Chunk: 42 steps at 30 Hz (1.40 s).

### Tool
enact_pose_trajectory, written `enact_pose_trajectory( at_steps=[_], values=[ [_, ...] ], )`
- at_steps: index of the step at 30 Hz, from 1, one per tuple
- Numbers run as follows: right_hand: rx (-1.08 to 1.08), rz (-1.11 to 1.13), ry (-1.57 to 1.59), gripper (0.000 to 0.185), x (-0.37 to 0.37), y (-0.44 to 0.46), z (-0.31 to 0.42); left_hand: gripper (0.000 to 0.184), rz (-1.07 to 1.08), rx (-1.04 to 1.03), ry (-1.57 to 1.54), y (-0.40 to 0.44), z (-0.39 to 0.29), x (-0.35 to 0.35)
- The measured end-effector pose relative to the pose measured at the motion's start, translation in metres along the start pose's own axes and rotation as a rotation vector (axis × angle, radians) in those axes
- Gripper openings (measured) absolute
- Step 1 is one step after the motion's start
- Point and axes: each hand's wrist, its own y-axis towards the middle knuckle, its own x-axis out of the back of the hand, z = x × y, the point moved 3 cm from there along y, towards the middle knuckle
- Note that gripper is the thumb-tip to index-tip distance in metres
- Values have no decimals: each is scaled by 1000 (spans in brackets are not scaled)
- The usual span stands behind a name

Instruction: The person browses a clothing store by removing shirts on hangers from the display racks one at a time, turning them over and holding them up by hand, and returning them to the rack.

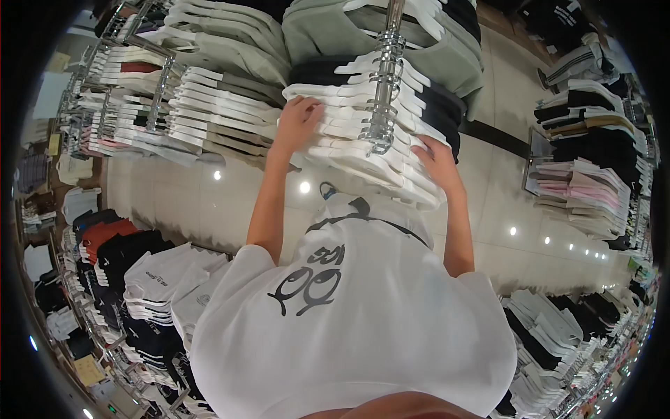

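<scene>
Several white garments on white hangers (pixel 363 157) hang in a row from a chrome rail (pixel 383 98) in front of me. My left hand (pixel 300 122) is at the left ends of the hangers, its fingers bent over the shoulders of the clothes. On the opposite side, my right hand (pixel 438 162) grasps the right ends, thumb pointing inward and the other fingers partly hidden. Black garments (pixel 441 115) hang just behind the white ones, and grey-green tops (pixel 457 59) hang farther along the same rail.
A second rack with beige and green clothes (pixel 241 136) stands close on the left. White T-shirts (pixel 157 279) hang at the lower left. Racks with pink garments (pixel 579 185) and grey garments (pixel 544 318) stand on the right. Pale tiled floor (pixel 265 202) runs between the racks.
</scene>
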Motion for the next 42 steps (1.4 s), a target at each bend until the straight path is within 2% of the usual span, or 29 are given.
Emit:
enact_pose_trajectory(
  at_steps=[2, 6, 9, 11, 12, 14, 15, 17, 18, 21, 22, 23, 25, 26, 27, 29, 30, 32, 34, 36, 38, 39, 41, 42],
  values=[
    [-169, 62, -69, 42, 2, -4, -5, 26, -95, 19, 104, -11, 30, 9],
    [-209, 11, -119, 44, 6, -15, -11, 30, -133, 123, 72, -32, 63, 15],
    [-190, -15, -148, 43, 14, -16, -6, 36, -40, 212, 70, -37, 76, 13],
    [-91, -49, -189, 41, 17, -16, -1, 42, 144, 610, -148, -46, 92, 7],
    [-90, -49, -188, 41, 18, -15, 0, 42, 144, 610, -148, -48, 83, 9],
    [6, -44, -264, 37, 20, -11, 4, 47, 73, 409, 383, -44, 47, 18],
    [2, -47, -265, 37, 19, -10, 6, 47, 78, 407, 382, -37, 39, 16],
    [92, -54, -238, 34, 14, -4, 20, 49, 42, 181, 312, -20, 16, 7],
    [65, -38, -241, 33, 13, -1, 23, 45, 101, 270, 245, -15, -3, -3],
    [85, -52, -157, 31, 13, 2, 23, 44, 38, 195, 163, -15, -38, -27],
    [-51, -29, -60, 27, 14, -1, 28, 40, -20, 74, 221, -19, -34, -32],
    [-54, -36, -57, 27, 15, -4, 24, 40, -13, 68, 223, -21, -32, -35],
    [29, -187, -11, 24, 17, -10, 16, 45, -69, -32, 243, -32, -52, -35],
    [20, -264, 38, 20, 19, -14, 11, 35, -113, -104, 91, -40, -67, -34],
    [17, -271, 38, 20, 21, -15, 7, 35, -108, -109, 90, -51, -83, -35],
    [140, -435, -40, 17, 33, -14, 2, 17, -301, -135, 62, -74, -115, -33],
    [197, -490, -89, 15, 42, -11, 1, 17, -299, -140, 62, -83, -130, -36],
    [160, -476, -61, 16, 53, 1, 4, 8, -352, -581, -12, -99, -174, -50],
    [164, -389, -122, 21, 58, 15, 4, 12, -128, -679, -39, -86, -214, -86],
    [202, -341, -223, 24, 50, 27, 2, 22, 126, -567, 74, -63, -236, -130],
    [226, -292, -347, 33, 43, 37, -6, 42, 186, -406, 295, -37, -216, -181],
    [231, -290, -345, 33, 43, 41, -9, 42, 182, -405, 298, -27, -204, -196],
    [184, -239, -371, 35, 44, 47, -17, 65, 105, -382, 673, -14, -184, -219],
    [235, -249, -379, 36, 45, 51, -15, 85, 144, -350, 775, -13, -184, -222]
  ],
)
